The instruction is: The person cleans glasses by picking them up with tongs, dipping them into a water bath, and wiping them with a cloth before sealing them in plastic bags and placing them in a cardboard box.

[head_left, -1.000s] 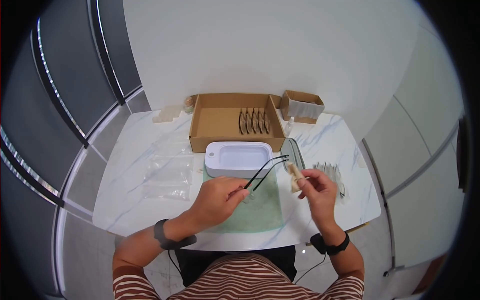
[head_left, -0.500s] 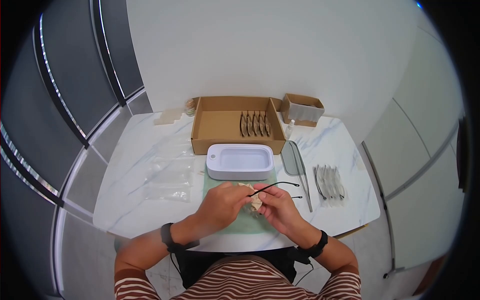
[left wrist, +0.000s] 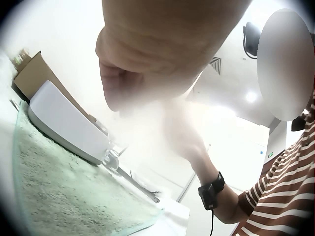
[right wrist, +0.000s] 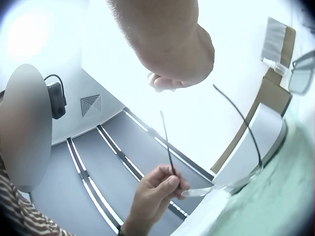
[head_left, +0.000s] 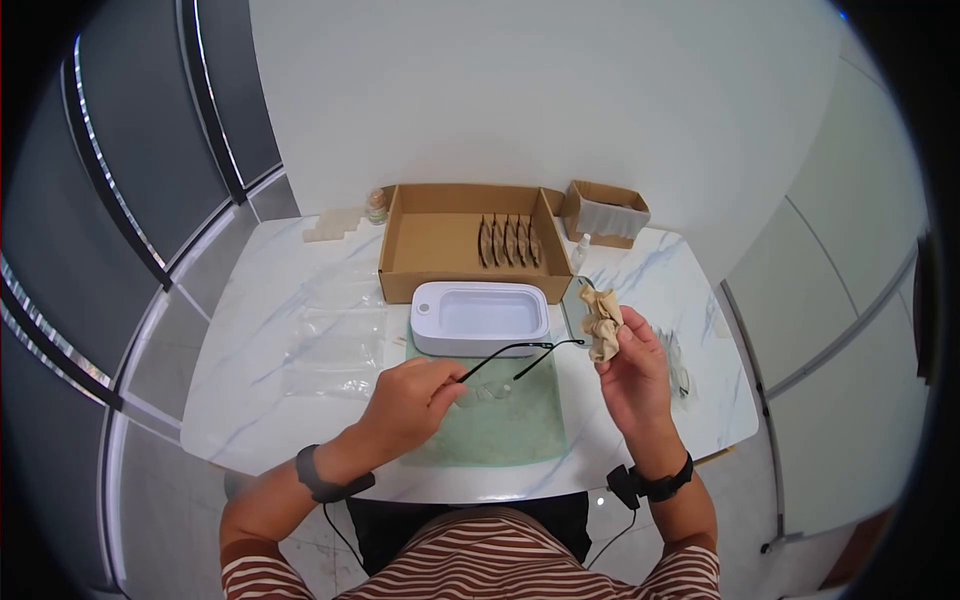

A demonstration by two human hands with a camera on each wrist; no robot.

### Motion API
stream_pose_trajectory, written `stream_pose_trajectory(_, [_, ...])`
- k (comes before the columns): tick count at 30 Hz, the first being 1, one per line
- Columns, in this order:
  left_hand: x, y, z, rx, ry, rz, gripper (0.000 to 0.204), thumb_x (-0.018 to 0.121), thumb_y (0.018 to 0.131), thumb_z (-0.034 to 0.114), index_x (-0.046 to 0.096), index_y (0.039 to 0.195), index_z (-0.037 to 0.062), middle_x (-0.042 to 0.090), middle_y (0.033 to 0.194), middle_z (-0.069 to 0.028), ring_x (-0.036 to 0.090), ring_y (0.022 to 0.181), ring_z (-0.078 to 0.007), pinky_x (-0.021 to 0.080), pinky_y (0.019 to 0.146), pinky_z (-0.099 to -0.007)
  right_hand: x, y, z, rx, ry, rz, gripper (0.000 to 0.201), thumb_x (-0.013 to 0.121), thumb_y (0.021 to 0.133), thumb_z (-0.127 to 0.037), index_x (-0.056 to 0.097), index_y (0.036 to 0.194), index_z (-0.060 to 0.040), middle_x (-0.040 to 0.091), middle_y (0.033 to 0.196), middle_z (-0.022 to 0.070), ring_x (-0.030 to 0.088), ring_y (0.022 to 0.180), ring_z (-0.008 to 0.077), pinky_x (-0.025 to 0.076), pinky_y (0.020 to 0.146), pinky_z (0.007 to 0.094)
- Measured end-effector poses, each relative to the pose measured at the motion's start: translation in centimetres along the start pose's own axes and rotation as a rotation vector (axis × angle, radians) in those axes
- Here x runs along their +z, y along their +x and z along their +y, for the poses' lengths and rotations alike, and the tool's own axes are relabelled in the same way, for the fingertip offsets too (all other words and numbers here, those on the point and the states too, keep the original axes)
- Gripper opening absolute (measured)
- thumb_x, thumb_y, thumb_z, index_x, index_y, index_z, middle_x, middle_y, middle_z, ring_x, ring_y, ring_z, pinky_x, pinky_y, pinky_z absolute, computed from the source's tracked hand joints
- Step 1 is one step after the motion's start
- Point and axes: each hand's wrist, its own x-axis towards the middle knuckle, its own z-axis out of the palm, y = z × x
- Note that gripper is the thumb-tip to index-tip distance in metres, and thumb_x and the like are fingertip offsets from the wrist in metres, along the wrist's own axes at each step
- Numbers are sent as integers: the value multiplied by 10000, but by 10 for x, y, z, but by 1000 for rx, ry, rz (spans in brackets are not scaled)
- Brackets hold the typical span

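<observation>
My left hand [head_left: 410, 400] grips a pair of eyeglasses [right wrist: 199, 191] by one end of the frame, thumb and fingers pinching beside a lens. Their thin dark temples stick out to the right in the head view, and the clear lenses hang over a green mat [head_left: 490, 440]. Off to the right, my right hand [head_left: 640, 375] holds up a crumpled beige cloth [head_left: 602, 325] between thumb and fingers, close to the temple tips. In the right wrist view, the wrist hides most of that hand. Behind the glasses stands a white tub with a shallow basin [head_left: 430, 335].
An open cardboard box [head_left: 430, 240] at the back holds several dark-edged brown pieces in a row. Beside it are a smaller box [head_left: 605, 225], a spray bottle [head_left: 580, 252] and a grey see-through lid [head_left: 575, 305]. Clear plastic pouches [head_left: 340, 350] lie left, wrapped glasses [head_left: 682, 375] right.
Half a second ago both hands met at the glasses with the cloth between them. Now they are apart: the right hand has lifted the cloth rightward, the left has drawn left with the glasses.
</observation>
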Motion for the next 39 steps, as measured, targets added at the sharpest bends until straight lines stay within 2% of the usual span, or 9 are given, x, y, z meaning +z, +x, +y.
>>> stream_pose_trajectory(8, [-11, -13, -21, -166, -54, -14, 98, 710, 894, 70, 677, 976, 27, 688, 784, -125, 662, 682, -279, 524, 625, -358, -30, -4, 6, 162, -600, 259, 275, 656, 960, -94, 658, 1215, 9, 717, 1062, 74, 689, 886, 140, 559, 715, 261])
stream_pose_trajectory(16, [-7, -16, -20, -188, -53, -99, 86, 690, 926, 51, 667, 977, -15, 696, 839, -131, 667, 709, -210, 550, 666, -303, -41, 1, 15, 276, -938, 147, 314, 643, 957, -96, 655, 1252, 10, 708, 1077, 76, 692, 861, 149, 568, 702, 286])
stream_pose_trajectory(18, [-4, -16, -22, -147, -88, -75, 93, 689, 910, 78, 653, 973, 20, 674, 815, -138, 658, 702, -308, 522, 638, -371, -48, 3, 10, 248, -1023, 140, 301, 649, 958, -106, 666, 1235, 12, 707, 1068, 74, 693, 852, 147, 571, 695, 291])
stream_pose_trajectory(22, [0, -17, -27, -140, -111, -76, 91, 685, 910, 77, 641, 958, 14, 668, 817, -142, 653, 700, -316, 515, 634, -375, -56, 1, 11, 260, -1116, 112, 276, 676, 940, -109, 694, 1199, -16, 703, 977, 48, 685, 816, 136, 570, 681, 294])
stream_pose_trajectory(24, [0, -16, -29, -136, -75, -112, 85, 683, 929, 52, 655, 969, -17, 699, 827, -140, 675, 700, -225, 552, 663, -312, -58, -3, 16, 291, -1144, 70, 273, 687, 925, -87, 696, 1189, -19, 708, 1053, 67, 702, 824, 158, 570, 696, 308])
stream_pose_trajectory(26, [2, -16, -31, -141, -73, -121, 85, 683, 928, 52, 652, 967, -17, 701, 830, -141, 676, 700, -226, 550, 662, -314, -54, -6, 25, -68, -1661, -222, 312, 708, 877, -49, 705, 1189, -55, 699, 1063, 92, 707, 799, 197, 563, 718, 320])
stream_pose_trajectory(30, [5, -17, -35, -167, -75, -132, 89, 686, 924, 56, 641, 955, -15, 711, 849, -136, 677, 700, -230, 543, 656, -312, -41, 6, 41, -329, -1816, -318, 298, 725, 820, -51, 727, 1118, -60, 681, 1037, 131, 697, 815, 298, 560, 746, 377])
stream_pose_trajectory(34, [11, -24, -40, -219, -89, -138, 97, 696, 911, 54, 635, 949, -12, 695, 829, -135, 667, 692, -247, 530, 646, -317, -63, 24, 50, -209, -1857, -423, 218, 724, 796, -70, 739, 1013, -48, 675, 941, 140, 674, 845, 361, 550, 755, 430])
stream_pose_trajectory(39, [16, -35, -39, -129, -116, -193, 95, 701, 885, 41, 633, 937, -3, 640, 823, -150, 638, 700, -301, 512, 651, -354, -36, -3, 36, -391, -1837, -388, 134, 744, 771, -46, 756, 905, -57, 664, 827, 99, 662, 774, 319, 545, 691, 401])
